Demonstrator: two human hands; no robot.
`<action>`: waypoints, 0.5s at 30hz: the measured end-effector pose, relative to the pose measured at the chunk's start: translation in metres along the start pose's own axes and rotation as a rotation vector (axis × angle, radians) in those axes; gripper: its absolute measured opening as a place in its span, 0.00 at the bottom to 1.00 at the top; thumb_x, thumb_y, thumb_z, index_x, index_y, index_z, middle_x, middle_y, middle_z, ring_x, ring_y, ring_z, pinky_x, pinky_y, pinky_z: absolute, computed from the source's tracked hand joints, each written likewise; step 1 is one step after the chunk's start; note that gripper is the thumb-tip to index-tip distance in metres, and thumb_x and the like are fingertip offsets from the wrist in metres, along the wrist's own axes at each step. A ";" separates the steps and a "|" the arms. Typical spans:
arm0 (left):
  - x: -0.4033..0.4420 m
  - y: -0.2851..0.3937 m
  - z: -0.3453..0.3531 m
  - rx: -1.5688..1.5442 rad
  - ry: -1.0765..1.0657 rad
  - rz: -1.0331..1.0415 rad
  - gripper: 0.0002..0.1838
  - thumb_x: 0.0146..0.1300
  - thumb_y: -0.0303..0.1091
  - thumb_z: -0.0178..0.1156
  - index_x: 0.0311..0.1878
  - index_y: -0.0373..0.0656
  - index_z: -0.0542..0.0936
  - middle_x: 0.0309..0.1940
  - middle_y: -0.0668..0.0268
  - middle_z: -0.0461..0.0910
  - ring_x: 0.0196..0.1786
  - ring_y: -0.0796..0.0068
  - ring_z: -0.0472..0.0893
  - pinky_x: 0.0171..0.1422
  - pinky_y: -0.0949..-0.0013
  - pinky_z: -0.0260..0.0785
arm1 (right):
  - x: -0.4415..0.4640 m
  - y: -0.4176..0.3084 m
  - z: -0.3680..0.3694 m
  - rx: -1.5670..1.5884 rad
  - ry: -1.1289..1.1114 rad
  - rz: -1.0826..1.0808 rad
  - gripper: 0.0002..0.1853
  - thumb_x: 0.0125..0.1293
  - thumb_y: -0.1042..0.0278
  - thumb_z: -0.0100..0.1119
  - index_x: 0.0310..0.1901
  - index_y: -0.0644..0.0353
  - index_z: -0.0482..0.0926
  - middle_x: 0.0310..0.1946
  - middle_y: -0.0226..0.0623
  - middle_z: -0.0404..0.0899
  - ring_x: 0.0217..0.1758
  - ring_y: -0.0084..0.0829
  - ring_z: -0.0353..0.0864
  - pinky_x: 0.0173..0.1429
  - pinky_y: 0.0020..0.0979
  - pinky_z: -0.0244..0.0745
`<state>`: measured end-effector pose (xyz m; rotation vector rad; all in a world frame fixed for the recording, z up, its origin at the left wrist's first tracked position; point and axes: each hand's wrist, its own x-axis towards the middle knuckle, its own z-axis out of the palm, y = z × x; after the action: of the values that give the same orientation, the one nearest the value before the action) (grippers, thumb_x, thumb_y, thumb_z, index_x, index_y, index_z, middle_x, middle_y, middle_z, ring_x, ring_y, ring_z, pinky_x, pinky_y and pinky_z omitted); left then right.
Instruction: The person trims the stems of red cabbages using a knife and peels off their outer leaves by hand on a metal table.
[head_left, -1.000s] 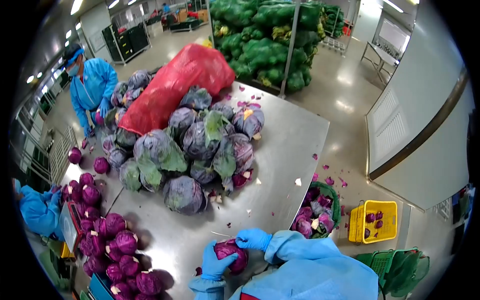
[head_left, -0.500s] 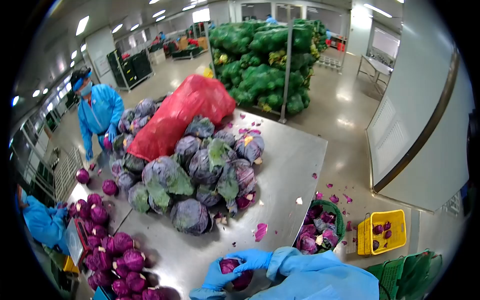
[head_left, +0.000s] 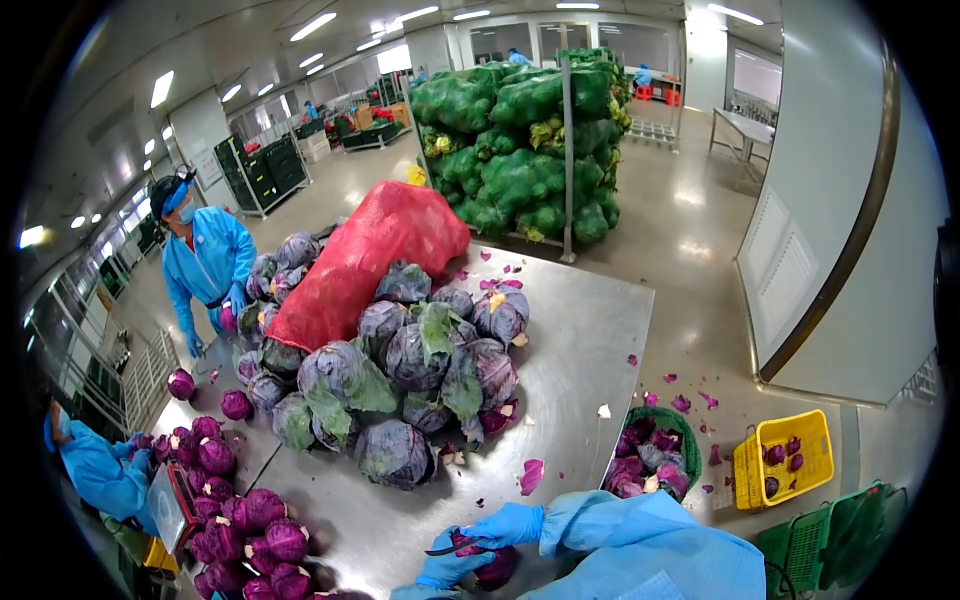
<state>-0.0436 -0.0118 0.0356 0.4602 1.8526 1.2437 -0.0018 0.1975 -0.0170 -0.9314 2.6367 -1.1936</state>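
Observation:
Near the bottom edge, my left hand (head_left: 448, 568) in a blue glove is wrapped round a peeled red cabbage (head_left: 497, 570). My right hand (head_left: 508, 524), also gloved, is closed on a knife (head_left: 455, 549) whose dark, thin blade points left above the cabbage. Ahead on the steel table (head_left: 590, 330) lies a pile of unpeeled cabbages (head_left: 397, 453) with grey-green outer leaves. A red mesh sack (head_left: 375, 255) rests on that pile. Peeled purple cabbages (head_left: 265, 508) are heaped at the lower left. A loose purple leaf (head_left: 531, 476) lies just beyond my right hand.
Two people in blue, one (head_left: 208, 255) at the left back, another (head_left: 100, 470) lower left beside a scale (head_left: 172, 508). Right of the table are a green basket of leaves (head_left: 690, 440) and a yellow crate (head_left: 822, 455). Green sacks (head_left: 520, 185) stand stacked behind.
The view has tilted up. My hands and the cabbage have moved lower in the picture, and the knife blade now shows over the cabbage. The loose purple leaf has appeared on the table.

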 end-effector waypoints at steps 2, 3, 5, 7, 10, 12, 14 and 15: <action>0.002 -0.007 -0.001 0.023 0.037 -0.035 0.54 0.39 0.43 0.83 0.65 0.30 0.61 0.53 0.59 0.77 0.54 0.68 0.78 0.61 0.65 0.71 | 0.003 0.003 0.005 -0.092 0.003 -0.011 0.26 0.71 0.53 0.52 0.70 0.39 0.65 0.39 0.34 0.79 0.35 0.38 0.80 0.37 0.34 0.74; 0.002 -0.010 0.001 0.000 0.069 0.032 0.57 0.37 0.45 0.83 0.66 0.30 0.59 0.54 0.57 0.75 0.56 0.67 0.76 0.62 0.64 0.70 | 0.005 0.000 -0.001 -0.024 -0.030 0.049 0.22 0.69 0.55 0.54 0.65 0.41 0.70 0.36 0.36 0.79 0.34 0.37 0.80 0.36 0.35 0.74; -0.001 -0.016 0.011 -0.051 0.147 0.162 0.63 0.33 0.48 0.84 0.67 0.29 0.54 0.57 0.53 0.71 0.59 0.64 0.74 0.64 0.63 0.68 | 0.007 -0.003 -0.011 0.083 0.011 0.194 0.19 0.68 0.56 0.55 0.60 0.43 0.74 0.34 0.36 0.79 0.34 0.36 0.81 0.37 0.35 0.75; -0.003 -0.028 0.018 0.340 0.366 0.119 0.67 0.26 0.55 0.84 0.65 0.29 0.55 0.59 0.50 0.62 0.62 0.59 0.67 0.67 0.60 0.64 | 0.007 -0.005 -0.017 0.136 0.191 0.236 0.14 0.66 0.56 0.58 0.50 0.47 0.80 0.32 0.37 0.80 0.35 0.37 0.82 0.41 0.34 0.77; -0.007 -0.031 0.025 0.453 0.387 0.236 0.68 0.23 0.60 0.84 0.63 0.31 0.57 0.57 0.52 0.60 0.62 0.57 0.65 0.68 0.59 0.63 | 0.001 0.030 -0.011 0.032 0.402 0.389 0.12 0.64 0.58 0.58 0.46 0.52 0.81 0.35 0.42 0.82 0.38 0.40 0.83 0.46 0.35 0.78; -0.013 -0.040 0.030 0.291 0.462 0.228 0.64 0.25 0.58 0.84 0.62 0.31 0.61 0.56 0.52 0.62 0.61 0.56 0.67 0.68 0.60 0.63 | -0.021 0.061 -0.014 -0.056 0.392 0.508 0.12 0.62 0.57 0.58 0.43 0.53 0.81 0.36 0.43 0.82 0.41 0.43 0.83 0.46 0.38 0.78; -0.023 -0.047 0.024 0.295 0.489 0.272 0.61 0.28 0.60 0.81 0.64 0.34 0.65 0.57 0.51 0.66 0.62 0.52 0.67 0.68 0.57 0.61 | -0.052 0.061 -0.031 -0.106 0.319 0.595 0.13 0.59 0.55 0.60 0.41 0.53 0.81 0.36 0.42 0.82 0.42 0.44 0.83 0.47 0.39 0.78; -0.027 -0.056 0.016 0.355 0.458 0.269 0.60 0.31 0.59 0.81 0.65 0.34 0.65 0.59 0.50 0.66 0.63 0.53 0.68 0.69 0.58 0.61 | -0.065 0.058 -0.036 -0.208 0.250 0.684 0.13 0.59 0.55 0.58 0.40 0.53 0.81 0.37 0.42 0.82 0.43 0.45 0.83 0.48 0.41 0.78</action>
<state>-0.0073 -0.0459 -0.0052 0.6767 2.4872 1.2711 0.0108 0.2873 -0.0438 0.1456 2.9183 -0.9087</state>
